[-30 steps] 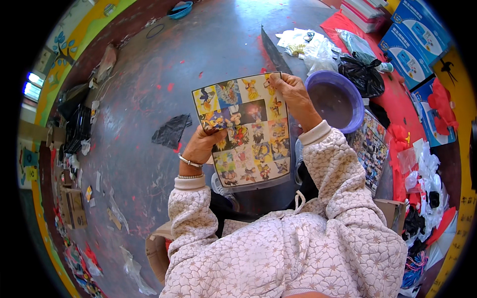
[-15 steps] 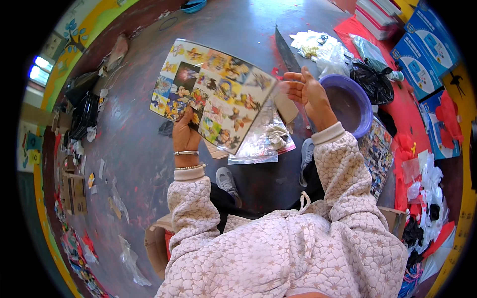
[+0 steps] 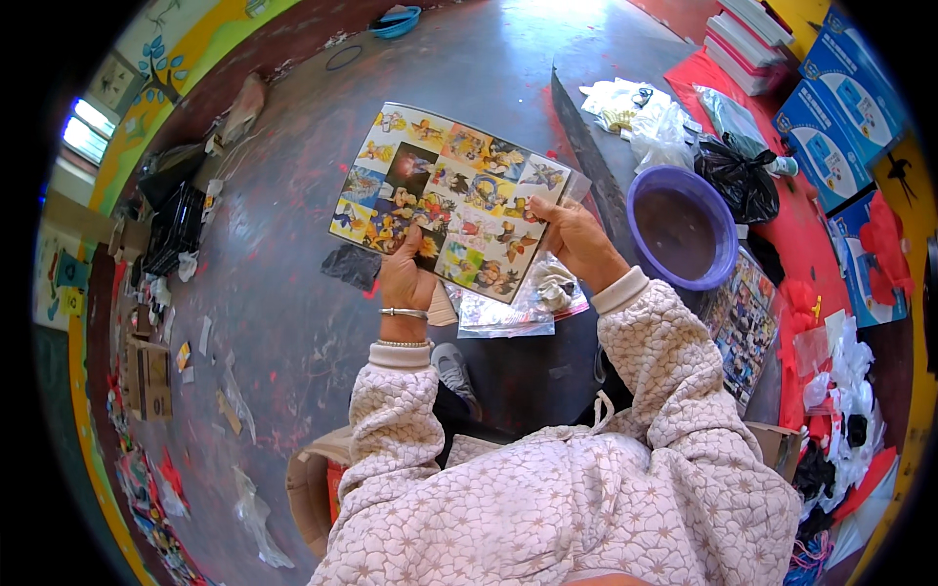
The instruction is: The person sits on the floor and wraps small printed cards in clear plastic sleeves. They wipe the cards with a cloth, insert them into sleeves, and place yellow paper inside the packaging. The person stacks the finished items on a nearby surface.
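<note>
A rectangular sheet [image 3: 469,208] printed with a grid of colourful cartoon pictures is held up in front of me, tilted. My left hand [image 3: 406,276] grips its lower left edge, thumb on the printed face. At its right edge my right hand [image 3: 580,242] is closed, thumb on top and the other fingers behind. A bit of clear plastic shows by the right fingertips. Below the sheet lie clear plastic bags [image 3: 503,317] with a crumpled pale cloth [image 3: 555,288] on them, partly hidden.
A purple basin [image 3: 727,249] of murky liquid stands to the right, with more printed sheets [image 3: 745,322] beside it. White plastic bags [image 3: 657,132] and a black bag [image 3: 743,176] lie beyond. A cardboard box [image 3: 311,488] sits at my left side. Litter lies along the left wall.
My right hand has gone from open and apart to gripping the sheet's right edge. The sheet and my left hand have shifted right and slightly lower in view.
</note>
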Demonstrator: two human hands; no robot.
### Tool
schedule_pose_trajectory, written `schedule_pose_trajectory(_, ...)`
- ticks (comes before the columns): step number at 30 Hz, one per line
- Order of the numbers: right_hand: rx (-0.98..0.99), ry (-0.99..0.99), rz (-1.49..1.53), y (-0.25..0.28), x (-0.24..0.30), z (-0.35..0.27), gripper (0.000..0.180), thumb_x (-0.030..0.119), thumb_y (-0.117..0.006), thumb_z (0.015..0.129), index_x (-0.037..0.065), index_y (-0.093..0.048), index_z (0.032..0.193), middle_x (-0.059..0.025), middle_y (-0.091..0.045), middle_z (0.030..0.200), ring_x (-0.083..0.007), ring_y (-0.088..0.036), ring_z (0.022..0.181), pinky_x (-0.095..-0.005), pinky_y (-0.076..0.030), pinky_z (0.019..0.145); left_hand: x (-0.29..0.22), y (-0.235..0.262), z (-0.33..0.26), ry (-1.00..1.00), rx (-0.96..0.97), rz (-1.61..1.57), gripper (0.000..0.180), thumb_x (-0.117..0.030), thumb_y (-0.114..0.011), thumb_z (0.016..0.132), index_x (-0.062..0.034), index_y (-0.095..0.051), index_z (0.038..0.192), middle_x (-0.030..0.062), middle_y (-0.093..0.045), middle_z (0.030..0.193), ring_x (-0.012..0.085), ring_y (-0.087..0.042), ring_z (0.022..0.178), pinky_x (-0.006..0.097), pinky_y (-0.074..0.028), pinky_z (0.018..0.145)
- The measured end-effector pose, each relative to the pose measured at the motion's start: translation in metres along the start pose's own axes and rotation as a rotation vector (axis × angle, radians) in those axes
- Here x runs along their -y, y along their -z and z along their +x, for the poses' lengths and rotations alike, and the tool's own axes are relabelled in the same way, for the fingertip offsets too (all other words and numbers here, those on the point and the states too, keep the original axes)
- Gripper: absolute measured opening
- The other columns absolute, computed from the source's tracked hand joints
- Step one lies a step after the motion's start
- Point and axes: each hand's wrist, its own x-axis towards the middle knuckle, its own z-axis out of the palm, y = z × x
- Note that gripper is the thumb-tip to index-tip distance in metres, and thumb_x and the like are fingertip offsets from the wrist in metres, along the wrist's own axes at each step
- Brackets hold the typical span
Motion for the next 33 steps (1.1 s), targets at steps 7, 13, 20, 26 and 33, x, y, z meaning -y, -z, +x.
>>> schedule_pose_trajectory(7,-0.144,-0.031,0.062,0.009,-0.008,0.005,0.018,0.013,-0.055,0.084,0.003,-0.053,0.098,-0.005,-0.057,0.087,-0.0161,-0.059,0.078,-0.0335,-0.05,0.071,0.005,-0.004,-0.001,0.04,0.003,-0.02,0.029,-0.002,-0.052,0.083,-0.0034,-0.049,0.112,0.0074,-0.057,0.107,0.0217,-0.055,0.097,0.04,-0.046,0.085)
schedule_pose_trajectory(13,-0.192,-0.032,0.005,0.005,-0.007,0.005,0.016,0.012,-0.056,0.083,0.003,-0.053,0.096,-0.0027,-0.056,0.082,-0.0143,-0.057,0.073,-0.0323,-0.051,0.066,0.002,-0.006,-0.002,0.08,-0.009,-0.064,0.029,-0.006,-0.05,0.086,-0.0049,-0.047,0.115,0.0072,-0.056,0.108,0.0222,-0.055,0.098,0.041,-0.045,0.086)
schedule_pose_trajectory(20,-0.21,-0.034,-0.052,0.01,-0.012,0.009,0.01,0.014,-0.056,0.083,0.006,-0.055,0.089,-0.0007,-0.056,0.075,-0.0121,-0.056,0.068,-0.031,-0.05,0.062,-0.001,-0.006,-0.004,0.065,0.016,-0.014,0.026,-0.007,-0.051,0.085,-0.0016,-0.049,0.111,0.0089,-0.057,0.105,0.0219,-0.055,0.097,0.038,-0.044,0.088)
schedule_pose_trajectory(26,-0.169,-0.036,-0.023,0.002,-0.009,0.001,0.009,0.013,-0.055,0.084,0.005,-0.055,0.087,-0.0004,-0.056,0.075,-0.0117,-0.057,0.069,-0.0314,-0.051,0.065,0.0,-0.006,-0.005,0.104,0.03,-0.066,0.025,-0.009,-0.051,0.086,-0.0043,-0.049,0.111,0.0087,-0.057,0.105,0.0233,-0.057,0.095,0.042,-0.047,0.083)
schedule_pose_trajectory(33,-0.163,-0.029,-0.063,0.008,-0.012,0.008,0.015,0.015,-0.058,0.082,0.004,-0.055,0.092,-0.0013,-0.058,0.077,-0.0116,-0.058,0.069,-0.0286,-0.052,0.061,-0.007,-0.016,-0.013,0.102,0.025,-0.066,0.03,-0.019,-0.052,0.086,-0.004,-0.047,0.112,0.0095,-0.056,0.108,0.0243,-0.054,0.101,0.042,-0.043,0.088)
